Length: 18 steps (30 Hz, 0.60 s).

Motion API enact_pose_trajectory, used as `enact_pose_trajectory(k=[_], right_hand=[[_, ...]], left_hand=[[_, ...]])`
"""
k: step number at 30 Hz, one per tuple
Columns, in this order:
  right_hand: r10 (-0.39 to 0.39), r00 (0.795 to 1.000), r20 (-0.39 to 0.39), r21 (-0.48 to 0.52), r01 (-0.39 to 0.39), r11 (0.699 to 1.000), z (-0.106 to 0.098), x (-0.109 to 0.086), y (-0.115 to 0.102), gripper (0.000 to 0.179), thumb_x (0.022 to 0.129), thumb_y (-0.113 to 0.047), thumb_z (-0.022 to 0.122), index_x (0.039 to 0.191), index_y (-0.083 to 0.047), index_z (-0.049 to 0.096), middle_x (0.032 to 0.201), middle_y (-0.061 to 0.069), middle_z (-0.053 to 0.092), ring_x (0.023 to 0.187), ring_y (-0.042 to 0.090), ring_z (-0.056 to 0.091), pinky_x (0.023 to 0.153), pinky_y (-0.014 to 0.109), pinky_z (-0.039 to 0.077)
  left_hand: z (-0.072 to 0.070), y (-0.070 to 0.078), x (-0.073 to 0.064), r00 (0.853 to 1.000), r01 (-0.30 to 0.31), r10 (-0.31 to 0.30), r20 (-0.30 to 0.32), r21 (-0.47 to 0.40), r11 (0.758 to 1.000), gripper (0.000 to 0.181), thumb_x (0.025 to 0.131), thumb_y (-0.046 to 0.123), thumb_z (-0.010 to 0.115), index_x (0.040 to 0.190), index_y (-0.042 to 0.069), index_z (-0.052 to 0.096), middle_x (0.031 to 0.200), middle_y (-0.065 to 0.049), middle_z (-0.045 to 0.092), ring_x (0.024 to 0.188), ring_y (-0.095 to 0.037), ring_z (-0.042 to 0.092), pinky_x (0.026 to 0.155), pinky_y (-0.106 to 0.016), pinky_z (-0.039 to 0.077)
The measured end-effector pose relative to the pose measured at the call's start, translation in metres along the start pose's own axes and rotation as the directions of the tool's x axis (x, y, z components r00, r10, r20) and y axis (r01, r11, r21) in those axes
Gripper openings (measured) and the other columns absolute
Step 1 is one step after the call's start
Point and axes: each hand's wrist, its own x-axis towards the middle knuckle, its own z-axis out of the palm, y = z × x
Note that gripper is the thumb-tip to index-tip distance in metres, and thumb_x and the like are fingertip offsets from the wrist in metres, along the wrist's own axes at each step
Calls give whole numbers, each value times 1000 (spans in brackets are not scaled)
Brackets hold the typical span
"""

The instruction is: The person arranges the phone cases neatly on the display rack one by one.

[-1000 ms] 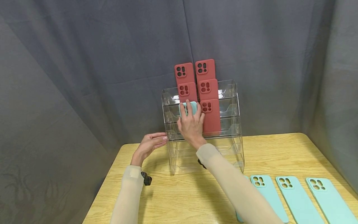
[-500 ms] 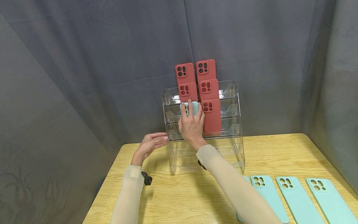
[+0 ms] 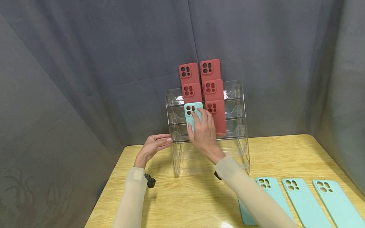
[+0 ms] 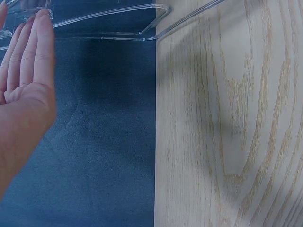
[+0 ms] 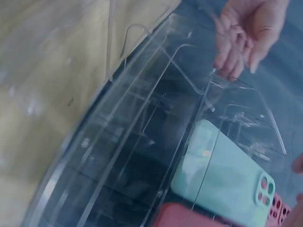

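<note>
A mint-green phone case (image 3: pixel 188 120) leans upright in a slot of a clear tiered rack (image 3: pixel 238 91). In the right wrist view, the lower end of the mint case (image 5: pixel 222 170) sits behind the slot's clear front. My right hand (image 3: pixel 203 131) lies over the case's lower right part with relaxed, slightly bent fingers. Only bits of that right hand (image 5: pixel 297 203) show at the right wrist view's edge. My left hand (image 3: pixel 154 147) has its fingers stretched out, fingertips at the rack's left side. The palm and straight fingers of the left hand (image 4: pixel 31 80) appear in the left wrist view.
Several red phone cases stand in the rack, one red case (image 3: pixel 219 122) right beside the mint one. More mint cases (image 3: pixel 309 204) lie in a row at the table's front right, partly behind my right sleeve. A grey curtain (image 3: pixel 119 63) hangs behind the wooden table (image 3: pixel 171 202).
My right hand has slid down and right off the top of the mint case, uncovering its camera cutouts. The case stays in its slot. My left hand has not moved.
</note>
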Motion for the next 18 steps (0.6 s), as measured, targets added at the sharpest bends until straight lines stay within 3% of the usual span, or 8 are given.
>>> enact_pose_trajectory(k=[4, 10, 18], right_hand=[[-14, 1000, 18, 149, 11, 989, -24, -16, 7, 33, 90, -11, 74, 120, 3, 68, 130, 26, 60, 115, 43, 60, 97, 52, 54], [34, 997, 73, 304, -55, 951, -58, -42, 19, 27, 90, -6, 76, 115, 2, 70, 113, 20, 69, 100, 35, 68, 84, 47, 59], [66, 973, 221, 339, -140, 930, -99, -79, 32, 30, 90, -10, 81, 117, -4, 71, 110, 12, 72, 99, 29, 72, 81, 47, 61]], left_hand=[[0, 0, -3, 1000, 10, -10, 1, -8, 1000, 51, 100, 8, 71, 147, -5, 56, 142, -19, 67, 110, -13, 76, 107, -37, 57], [2, 2, -5, 1000, 10, -10, -2, -10, 1000, 49, 100, 7, 71, 146, -6, 57, 138, -17, 70, 109, -13, 76, 111, -43, 53], [6, 2, -5, 1000, 12, -12, 13, -17, 1000, 48, 100, 6, 71, 145, -5, 58, 136, -15, 71, 109, -13, 76, 109, -39, 55]])
